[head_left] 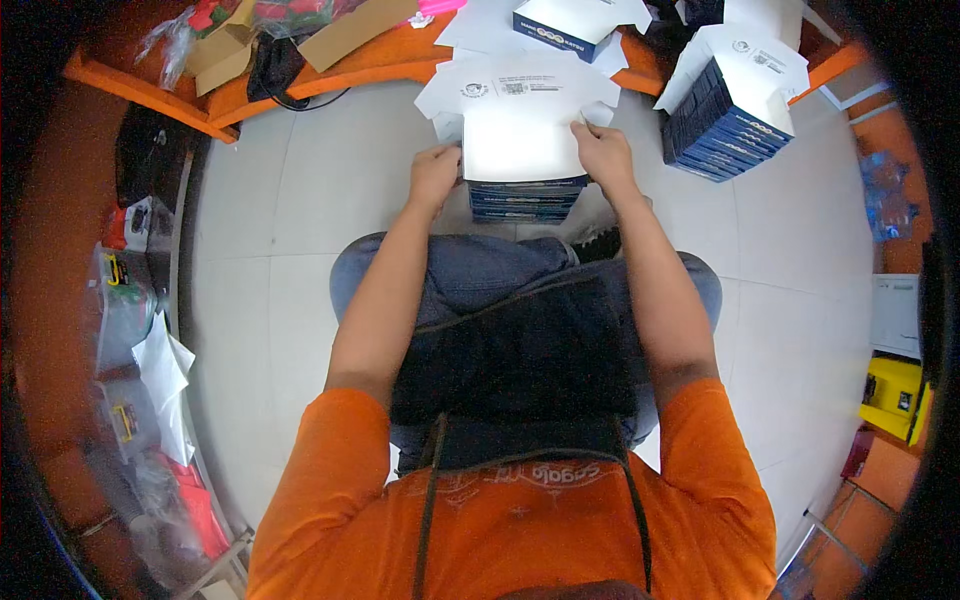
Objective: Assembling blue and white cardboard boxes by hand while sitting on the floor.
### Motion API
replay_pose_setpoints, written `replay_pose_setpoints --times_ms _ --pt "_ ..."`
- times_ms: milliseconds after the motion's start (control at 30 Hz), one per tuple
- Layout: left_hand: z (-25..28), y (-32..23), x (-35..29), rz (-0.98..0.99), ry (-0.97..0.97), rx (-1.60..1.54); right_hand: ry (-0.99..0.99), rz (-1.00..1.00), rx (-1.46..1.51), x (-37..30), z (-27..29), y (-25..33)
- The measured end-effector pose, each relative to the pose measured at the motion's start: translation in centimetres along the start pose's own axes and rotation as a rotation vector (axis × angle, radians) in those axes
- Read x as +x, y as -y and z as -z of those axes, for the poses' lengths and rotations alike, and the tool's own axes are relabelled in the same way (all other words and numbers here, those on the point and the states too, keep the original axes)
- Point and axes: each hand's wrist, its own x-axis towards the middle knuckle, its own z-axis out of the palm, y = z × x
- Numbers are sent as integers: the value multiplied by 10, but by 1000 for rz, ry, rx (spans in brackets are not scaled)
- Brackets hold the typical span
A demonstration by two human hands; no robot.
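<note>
In front of my crossed legs stands a stack of dark blue cardboard boxes [527, 203]. On top lies a white-insided box [520, 150], its lid flap [540, 88] spread away from me. My left hand [435, 178] is closed at the box's left side edge, with its fingertips partly hidden. At the right side my right hand [603, 155] pinches the box's edge near the corner, thumb on the upper side.
A second stack of blue boxes [722, 125] stands to the far right. Beyond the lid lies another blue-and-white box [565, 35]. Orange shelving [330, 88] holds brown cardboard [365, 30]. Plastic-wrapped goods [125, 310] line the left side, and a yellow case [890, 397] sits at right.
</note>
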Motion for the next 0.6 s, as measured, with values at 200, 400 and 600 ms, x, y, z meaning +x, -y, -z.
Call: replay_pose_setpoints --times_ms 200,400,600 --pt "-19 -11 -15 30 -55 -50 67 -198 178 14 5 -30" --pt "-15 -25 -17 51 -13 88 300 -65 191 25 2 -52" --pt "-28 -28 -10 -776 -494 561 302 130 22 18 14 -33"
